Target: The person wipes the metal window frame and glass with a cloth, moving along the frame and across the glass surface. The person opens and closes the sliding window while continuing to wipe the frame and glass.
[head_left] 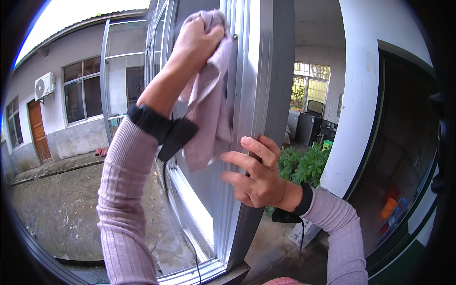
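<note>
My left hand (196, 42) is raised high and grips a pinkish-grey cloth (210, 117), bunched in the fist against the upper part of an aluminium window frame (245, 89). The rest of the cloth hangs down beside the frame, in front of the window panel. Lower and to the right, my right hand (258, 174) is at the frame's edge, its fingers apart and bent, holding no loose object; whether the fingertips touch the frame is hard to tell. Both wrists wear black straps with a dark device and cable.
The aluminium sill track (192, 272) runs below. Beyond the window lie a concrete yard (64, 210) and a building with an air-conditioner unit (45, 86). Right of the frame are a leafy green plant (302, 164), a white pillar (359, 92) and a dark doorway (395, 142).
</note>
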A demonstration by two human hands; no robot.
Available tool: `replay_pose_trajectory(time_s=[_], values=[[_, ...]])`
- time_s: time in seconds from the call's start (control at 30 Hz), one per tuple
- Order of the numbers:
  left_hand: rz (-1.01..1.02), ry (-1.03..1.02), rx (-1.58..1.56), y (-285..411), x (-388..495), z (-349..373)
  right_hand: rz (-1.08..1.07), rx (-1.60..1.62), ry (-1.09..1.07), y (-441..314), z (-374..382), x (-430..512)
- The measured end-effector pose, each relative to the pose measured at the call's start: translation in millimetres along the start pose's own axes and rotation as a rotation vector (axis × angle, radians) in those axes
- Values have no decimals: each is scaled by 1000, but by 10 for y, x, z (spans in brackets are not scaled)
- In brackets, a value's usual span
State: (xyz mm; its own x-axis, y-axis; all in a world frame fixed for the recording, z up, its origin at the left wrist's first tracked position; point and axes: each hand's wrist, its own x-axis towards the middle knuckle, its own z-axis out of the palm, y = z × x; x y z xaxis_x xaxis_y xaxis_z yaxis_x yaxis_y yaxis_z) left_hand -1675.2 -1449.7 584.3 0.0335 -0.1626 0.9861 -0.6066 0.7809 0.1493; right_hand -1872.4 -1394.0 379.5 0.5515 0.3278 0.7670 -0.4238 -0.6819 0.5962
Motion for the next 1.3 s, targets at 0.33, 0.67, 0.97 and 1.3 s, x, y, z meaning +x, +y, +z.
replay_pose_trajectory(time_s=[0.33, 0.67, 0.97, 1.3], values=[[108, 8, -171, -11, 20, -35, -10, 6, -7, -21, 9, -6], [-147, -30, -459, 13, -414, 61, 9, -61, 11, -21, 23, 18], [-420, -145, -333, -126, -3307, 28, -56, -130, -45, 38, 12, 42], [-649, -933, -68, -498, -5973, -159, -133, -241, -121, 27, -44, 46]])
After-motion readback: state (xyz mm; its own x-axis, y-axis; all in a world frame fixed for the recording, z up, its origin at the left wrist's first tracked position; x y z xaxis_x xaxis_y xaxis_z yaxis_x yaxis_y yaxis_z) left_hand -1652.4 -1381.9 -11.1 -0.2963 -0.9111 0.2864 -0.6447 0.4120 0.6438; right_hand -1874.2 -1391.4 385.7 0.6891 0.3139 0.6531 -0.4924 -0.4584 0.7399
